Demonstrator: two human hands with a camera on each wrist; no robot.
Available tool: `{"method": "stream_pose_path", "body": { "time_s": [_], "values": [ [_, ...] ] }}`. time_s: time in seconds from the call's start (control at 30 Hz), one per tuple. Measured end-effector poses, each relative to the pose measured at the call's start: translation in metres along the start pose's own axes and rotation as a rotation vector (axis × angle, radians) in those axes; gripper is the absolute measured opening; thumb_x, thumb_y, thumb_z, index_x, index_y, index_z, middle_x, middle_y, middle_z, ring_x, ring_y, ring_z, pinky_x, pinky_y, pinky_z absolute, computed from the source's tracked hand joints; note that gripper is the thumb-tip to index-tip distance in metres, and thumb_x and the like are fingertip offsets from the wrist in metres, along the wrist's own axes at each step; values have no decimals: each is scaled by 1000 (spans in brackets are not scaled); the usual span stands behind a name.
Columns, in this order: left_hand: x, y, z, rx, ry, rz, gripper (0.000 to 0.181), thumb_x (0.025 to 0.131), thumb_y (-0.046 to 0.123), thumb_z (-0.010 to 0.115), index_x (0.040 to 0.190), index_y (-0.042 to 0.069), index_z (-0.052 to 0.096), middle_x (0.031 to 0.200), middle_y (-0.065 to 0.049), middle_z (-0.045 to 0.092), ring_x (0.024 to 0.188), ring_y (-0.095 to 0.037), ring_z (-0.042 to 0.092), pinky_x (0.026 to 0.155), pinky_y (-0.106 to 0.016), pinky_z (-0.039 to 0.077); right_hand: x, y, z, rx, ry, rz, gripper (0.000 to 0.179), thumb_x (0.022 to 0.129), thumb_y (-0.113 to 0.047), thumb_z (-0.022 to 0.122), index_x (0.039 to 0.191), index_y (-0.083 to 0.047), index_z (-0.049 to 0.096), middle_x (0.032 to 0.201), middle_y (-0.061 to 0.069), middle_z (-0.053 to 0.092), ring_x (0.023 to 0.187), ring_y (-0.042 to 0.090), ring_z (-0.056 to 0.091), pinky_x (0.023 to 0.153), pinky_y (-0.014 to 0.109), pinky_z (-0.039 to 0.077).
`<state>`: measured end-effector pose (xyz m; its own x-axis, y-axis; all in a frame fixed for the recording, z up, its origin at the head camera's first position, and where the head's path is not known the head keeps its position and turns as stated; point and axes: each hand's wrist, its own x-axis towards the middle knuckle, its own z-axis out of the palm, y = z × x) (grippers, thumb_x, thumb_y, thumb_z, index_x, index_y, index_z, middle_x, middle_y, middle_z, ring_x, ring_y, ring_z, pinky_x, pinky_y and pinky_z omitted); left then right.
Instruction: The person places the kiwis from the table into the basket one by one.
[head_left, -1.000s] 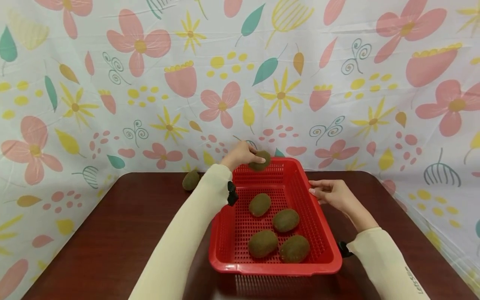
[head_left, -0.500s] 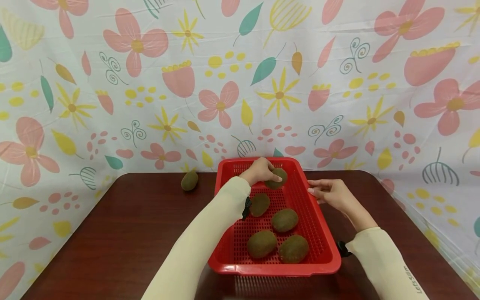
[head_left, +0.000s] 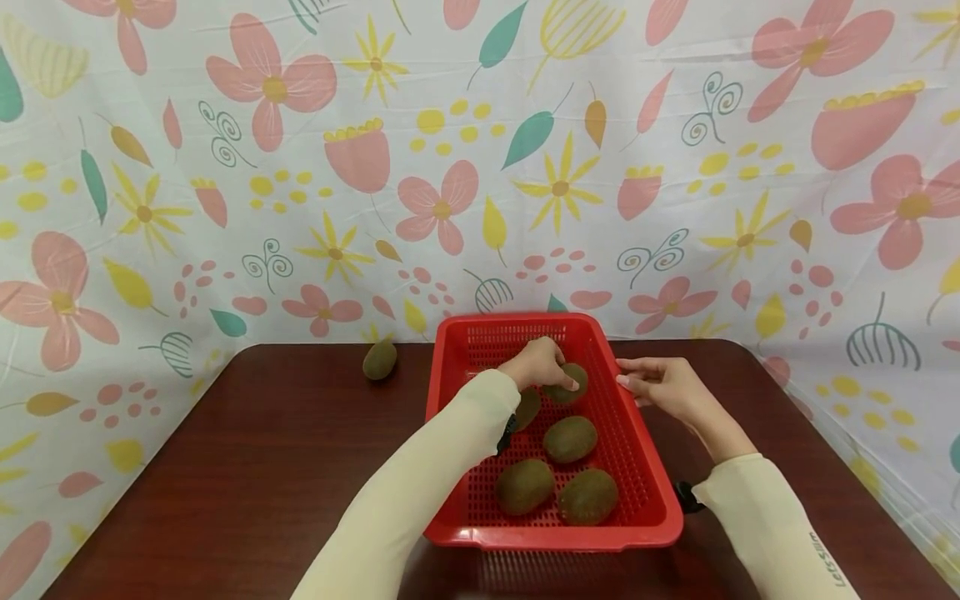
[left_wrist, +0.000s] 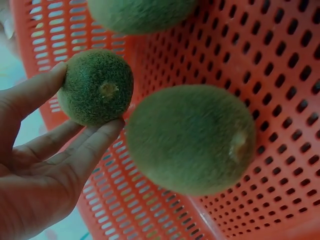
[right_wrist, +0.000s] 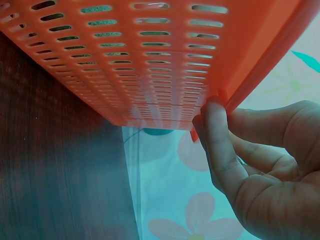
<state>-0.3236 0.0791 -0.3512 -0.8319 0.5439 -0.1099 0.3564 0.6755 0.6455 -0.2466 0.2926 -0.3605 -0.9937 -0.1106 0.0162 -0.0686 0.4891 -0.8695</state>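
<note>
Inside the red plastic basket (head_left: 654,492), my left hand (head_left: 536,364) pinches a brown fuzzy kiwi (head_left: 567,385) between thumb and fingers, toward the far right part. The left wrist view shows that kiwi (left_wrist: 96,87) at the fingertips, with a larger kiwi (left_wrist: 192,140) close beside it. Several more kiwis lie on the perforated basket floor, such as one kiwi (head_left: 570,439) in the middle; another is partly hidden by my left wrist. My right hand (head_left: 663,387) pinches the basket's right rim, its thumb and fingers meeting at the edge (right_wrist: 235,95) in the right wrist view.
A single kiwi (head_left: 380,360) lies on the dark wooden table (head_left: 247,467), left of the basket near the back edge. Right behind the table hangs a floral cloth (head_left: 480,167). The basket's far end is close to that cloth.
Holding the kiwi, my left hand has come from above the basket's far left rim, moving right, nearer and down into the basket. My right hand has stayed at the rim.
</note>
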Motion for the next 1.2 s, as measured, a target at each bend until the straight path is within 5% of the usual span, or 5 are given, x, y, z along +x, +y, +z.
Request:
{"method": "stream_pose_path", "body": {
  "time_s": [0.13, 0.33, 0.9, 1.07, 1.2],
  "values": [
    [3, 0, 9, 50, -32, -13, 38, 82, 20, 78, 58, 4, 55, 50, 1, 38, 45, -11, 34, 45, -21, 34, 0, 0, 0, -1, 0, -4, 48, 95, -14, 62, 134, 12, 48, 109, 25, 66, 77, 15, 68, 73, 41, 57],
    [6, 1, 16, 113, -32, -13, 57, 81, 21, 79, 50, 13, 32, 47, 4, 20, 44, -9, 18, 43, -22, 22, 1, 1, -1, -5, 6, -10, 48, 95, -13, 61, 133, 13, 49, 107, 25, 67, 77, 15, 68, 72, 39, 57],
    [6, -2, 17, 168, -50, -17, 58, 81, 21, 79, 49, 14, 31, 46, 4, 20, 44, -8, 16, 43, -21, 21, 1, 1, -1, 4, 2, -12, 47, 95, -11, 61, 133, 14, 48, 105, 23, 67, 76, 14, 68, 70, 36, 58],
    [3, -2, 8, 131, -30, -6, 46, 82, 19, 78, 52, 11, 45, 46, 3, 33, 44, -9, 30, 44, -21, 31, 1, 1, -1, -7, 0, -17, 47, 96, -11, 60, 133, 14, 48, 105, 24, 67, 76, 14, 68, 73, 41, 57],
    [-1, -5, -3, 85, 0, 4, 21, 83, 17, 77, 74, 3, 65, 58, 1, 49, 54, -10, 41, 50, -21, 37, 1, 1, -1, -11, -3, -12, 48, 95, -13, 61, 133, 13, 48, 104, 23, 67, 76, 15, 68, 74, 43, 57]
  ]
}}
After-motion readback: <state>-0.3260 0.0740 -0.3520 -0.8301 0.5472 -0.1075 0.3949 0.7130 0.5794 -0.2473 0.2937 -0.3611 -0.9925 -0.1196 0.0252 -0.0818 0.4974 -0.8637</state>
